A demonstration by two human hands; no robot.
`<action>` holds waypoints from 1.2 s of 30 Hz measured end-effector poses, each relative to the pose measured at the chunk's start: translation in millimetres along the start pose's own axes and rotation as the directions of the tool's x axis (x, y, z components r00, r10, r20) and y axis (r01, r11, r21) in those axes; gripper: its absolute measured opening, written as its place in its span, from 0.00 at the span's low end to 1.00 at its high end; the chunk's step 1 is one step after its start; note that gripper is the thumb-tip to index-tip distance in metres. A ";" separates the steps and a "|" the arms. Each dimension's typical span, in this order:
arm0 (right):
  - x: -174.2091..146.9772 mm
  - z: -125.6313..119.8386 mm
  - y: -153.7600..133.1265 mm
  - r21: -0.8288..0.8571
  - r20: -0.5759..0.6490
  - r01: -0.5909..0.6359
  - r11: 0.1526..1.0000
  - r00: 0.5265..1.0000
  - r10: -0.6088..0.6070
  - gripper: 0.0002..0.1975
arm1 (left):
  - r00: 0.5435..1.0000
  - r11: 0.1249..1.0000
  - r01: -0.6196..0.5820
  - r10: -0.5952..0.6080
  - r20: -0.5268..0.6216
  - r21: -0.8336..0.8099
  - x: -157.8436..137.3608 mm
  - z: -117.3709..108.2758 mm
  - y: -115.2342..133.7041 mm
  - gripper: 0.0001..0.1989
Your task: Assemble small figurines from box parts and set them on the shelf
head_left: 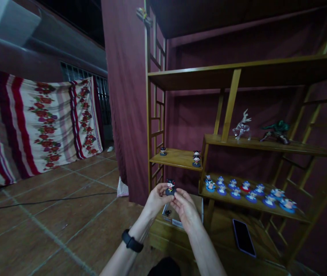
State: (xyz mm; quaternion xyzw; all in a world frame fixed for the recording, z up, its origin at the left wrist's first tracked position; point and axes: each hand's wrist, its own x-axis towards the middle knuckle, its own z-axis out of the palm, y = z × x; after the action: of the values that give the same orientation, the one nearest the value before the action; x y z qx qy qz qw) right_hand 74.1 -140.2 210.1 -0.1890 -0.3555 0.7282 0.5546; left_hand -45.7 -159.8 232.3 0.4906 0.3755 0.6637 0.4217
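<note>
A small black-haired figurine (170, 185) in dark and red clothes, on a round dark base, is held upright between both hands. My left hand (156, 199) pinches it from the left, fingers closed on the base. From the right, my right hand (185, 207) grips the base's edge between thumb and fingers. Beneath the hands a white open box (199, 209) stands on the lower ledge, with a dark little item (167, 212) inside. On the small shelf (177, 157) ahead, one similar figurine (163, 151) stands at the left and others (196, 160) stand at the right.
Several blue-and-white figurines (235, 192) fill the lower right shelf. Above them are a clear deer ornament (242, 126) and a green action figure (278, 132). A phone (244, 237) lies on the bottom board. A wooden post (148, 115) borders the shelving; a cable (51, 200) crosses the floor.
</note>
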 end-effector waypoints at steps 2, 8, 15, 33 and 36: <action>0.1 1.3 -1.0 -0.012 -0.001 -0.009 1.000 1.000 0.009 0.16 | 1.000 1.000 0.003 -0.003 0.003 -0.001 -0.1 0.2 3.0 0.23; -2.9 5.6 -5.4 -0.063 0.005 0.033 0.997 0.999 -0.033 0.18 | 1.000 1.000 -0.024 0.024 -0.003 -0.015 -0.8 1.8 1.0 0.23; -8.9 9.2 -7.8 -0.200 -0.022 0.119 0.973 0.992 -0.125 0.15 | 1.000 1.000 -0.027 0.027 0.015 -0.007 -4.5 1.0 -3.2 0.21; -19.2 9.7 -13.8 -0.156 0.060 0.096 0.983 0.994 -0.088 0.14 | 0.955 0.885 0.295 -0.267 0.128 -0.361 -7.6 -13.6 12.4 0.13; -24.1 9.0 -15.6 -0.175 0.082 0.108 0.979 0.992 -0.095 0.13 | 0.939 0.806 0.340 -0.314 0.137 -0.485 -9.4 -14.5 13.2 0.09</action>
State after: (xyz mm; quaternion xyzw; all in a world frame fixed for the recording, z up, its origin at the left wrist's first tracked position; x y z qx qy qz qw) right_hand 86.1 -163.7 224.6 -0.1929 -0.4487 0.6706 0.5583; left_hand -60.8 -174.5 237.8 0.3086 0.2582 0.6429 0.6517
